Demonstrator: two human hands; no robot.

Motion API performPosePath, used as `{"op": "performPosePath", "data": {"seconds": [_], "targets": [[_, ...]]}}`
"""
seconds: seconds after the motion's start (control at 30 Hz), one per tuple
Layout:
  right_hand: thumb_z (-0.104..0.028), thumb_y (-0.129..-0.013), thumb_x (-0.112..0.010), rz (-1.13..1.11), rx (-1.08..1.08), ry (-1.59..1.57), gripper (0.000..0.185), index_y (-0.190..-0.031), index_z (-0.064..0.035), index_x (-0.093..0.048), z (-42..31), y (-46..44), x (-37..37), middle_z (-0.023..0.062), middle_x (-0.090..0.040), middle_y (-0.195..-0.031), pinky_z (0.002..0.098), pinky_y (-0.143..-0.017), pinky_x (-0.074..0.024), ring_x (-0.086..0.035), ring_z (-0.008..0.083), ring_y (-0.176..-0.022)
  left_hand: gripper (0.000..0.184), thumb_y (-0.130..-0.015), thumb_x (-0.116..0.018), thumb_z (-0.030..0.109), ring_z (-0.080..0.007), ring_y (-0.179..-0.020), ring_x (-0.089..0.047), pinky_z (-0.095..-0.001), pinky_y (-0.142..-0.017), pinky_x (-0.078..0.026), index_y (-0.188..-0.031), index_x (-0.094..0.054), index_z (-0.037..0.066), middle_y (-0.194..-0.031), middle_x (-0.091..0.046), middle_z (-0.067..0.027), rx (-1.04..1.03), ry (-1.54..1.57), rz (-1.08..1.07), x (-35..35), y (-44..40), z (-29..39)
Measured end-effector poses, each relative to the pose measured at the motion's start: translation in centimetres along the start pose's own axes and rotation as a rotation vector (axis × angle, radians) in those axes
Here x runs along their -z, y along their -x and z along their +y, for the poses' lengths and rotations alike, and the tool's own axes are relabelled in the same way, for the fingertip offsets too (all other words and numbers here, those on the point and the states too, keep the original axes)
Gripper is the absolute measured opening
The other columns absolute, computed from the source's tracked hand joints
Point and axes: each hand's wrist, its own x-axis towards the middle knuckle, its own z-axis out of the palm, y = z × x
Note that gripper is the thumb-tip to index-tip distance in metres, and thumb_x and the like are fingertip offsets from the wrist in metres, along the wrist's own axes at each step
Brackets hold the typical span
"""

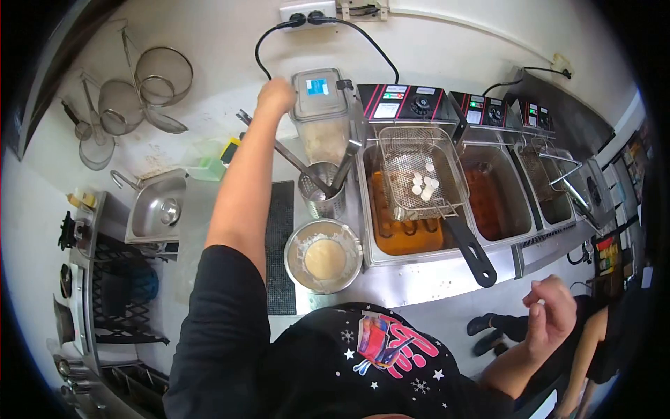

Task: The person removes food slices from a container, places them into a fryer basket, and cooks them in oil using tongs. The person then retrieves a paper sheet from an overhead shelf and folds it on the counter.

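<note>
My left hand (pixel 276 96) is stretched far forward beside a lidded clear container (pixel 319 105), its fingers hidden from me. My right hand (pixel 551 314) is raised at the right with curled fingers; I cannot make out whether anything is in it. Nearest to it is the black handle (pixel 472 251) of a wire frying basket (pixel 419 157). The basket sits over the left fryer tank, above amber oil (pixel 401 234), and holds several small pale round pieces (pixel 426 183). A metal bowl (pixel 296 241) of cream-coloured batter (pixel 325 259) stands left of the fryer.
Behind the bowl is a perforated metal holder (pixel 324 207) with tongs (pixel 289 155). More fryer tanks (pixel 492 202) extend right. Strainers (pixel 164 73) hang above a small sink (pixel 143 220). A black mat (pixel 280 244) lies on the counter. Another person's arm (pixel 590 346) shows at lower right.
</note>
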Motion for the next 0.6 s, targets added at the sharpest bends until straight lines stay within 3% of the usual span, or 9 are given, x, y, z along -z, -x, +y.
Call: {"op": "performPosePath", "data": {"seconds": [0.03, 0.13, 0.17, 0.37, 0.47, 0.57, 0.6], "targets": [[-0.015, -0.075, -0.063, -0.043, 0.031, 0.045, 0.022, -0.088, 0.0034, -0.063, -0.1, -1.2, 0.0, 0.0076, -0.053, -0.062, 0.0253, -0.049, -0.0333, -0.049, 0.016, -0.053, 0.031, -0.084, -0.056, 0.021, -0.0306, -0.066, -0.066, -0.0403, -0.063, -0.054, -0.093, -0.061, -0.008, -0.082, -0.065, -0.0226, 0.135, -0.004, -0.173, 0.0, -0.9, -1.3], [-0.009, -0.072, -0.064, -0.24, 0.088, 0.139, 0.02, -0.088, 0.0034, -0.063, -1.3, -6.5, -1.5, 0.0078, -0.053, -0.062, 0.0267, -0.05, -0.0359, -0.05, 0.0177, -0.053, 0.029, -0.085, -0.059, 0.022, -0.0237, -0.053, -0.063, -0.0352, -0.049, -0.054, -0.083, -0.063, -0.007, -0.069, -0.063, -0.0178, 0.256, 0.55, -0.203, -2.1, -1.4, -3.7], [-0.007, -0.072, -0.063, -0.289, 0.13, 0.145, 0.019, -0.088, 0.0025, -0.064, -1.4, -8.4, -2.8, 0.0081, -0.053, -0.063, 0.0275, -0.05, -0.0374, -0.05, 0.0184, -0.053, 0.029, -0.083, -0.063, 0.023, -0.0221, -0.051, -0.062, -0.033, -0.043, -0.053, -0.077, -0.063, -0.005, -0.062, -0.061, -0.014, 0.214, 0.544, -0.196, -2.3, -1.8, -3.9], [-0.008, -0.075, -0.064, -0.632, 0.08, 0.125, 0.018, -0.091, 0.0001, -0.064, 1.0, -16.8, -11.8, 0.0145, -0.06, -0.072, 0.033, -0.059, -0.0463, -0.058, 0.0262, -0.062, 0.035, -0.084, -0.059, 0.026, -0.0209, -0.05, -0.062, -0.0301, -0.048, -0.053, -0.066, -0.063, -0.005, -0.062, -0.064, -0.0138, 0.096, 0.236, -0.282, -1.0, -3.1, -2.4], [-0.01, -0.077, -0.063, -0.748, 0.014, 0.229, 0.02, -0.093, 0.0005, -0.064, 3.3, -20.4, -16.7, 0.0168, -0.062, -0.078, 0.0328, -0.064, -0.0482, -0.061, 0.0258, -0.067, 0.03, -0.083, -0.058, 0.021, -0.0225, -0.055, -0.064, -0.031, -0.05, -0.054, -0.073, -0.063, -0.006, -0.066, -0.064, -0.0157, 0.041, 0.19, -0.185, 1.2, -3.2, -1.2], [-0.016, -0.078, -0.062, -0.787, -0.021, 0.34, 0.021, -0.093, -0.0015, -0.065, 5.5, -23.0, -20.7, 0.0177, -0.065, -0.081, 0.0352, -0.071, -0.0491, -0.063, 0.0286, -0.075, 0.026, -0.082, -0.059, 0.017, -0.021, -0.052, -0.059, -0.032, -0.046, -0.053, -0.079, -0.058, -0.008, -0.065, -0.059, -0.0134, 0.15, 0.824, -0.24, 0.8, -3.2, -1.5], [-0.018, -0.078, -0.062, -0.79, 0.007, 0.354, 0.021, -0.092, -0.003, -0.066, 6.3, -23.6, -21.8, 0.0178, -0.065, -0.083, 0.0369, -0.073, -0.049, -0.063, 0.0306, -0.078, 0.026, -0.082, -0.059, 0.018, -0.0209, -0.053, -0.059, -0.0317, -0.047, -0.053, -0.08, -0.058, -0.008, -0.065, -0.059, -0.0132, 0.16, 0.867, -0.25, 0.7, -3.2, -1.8]]}}
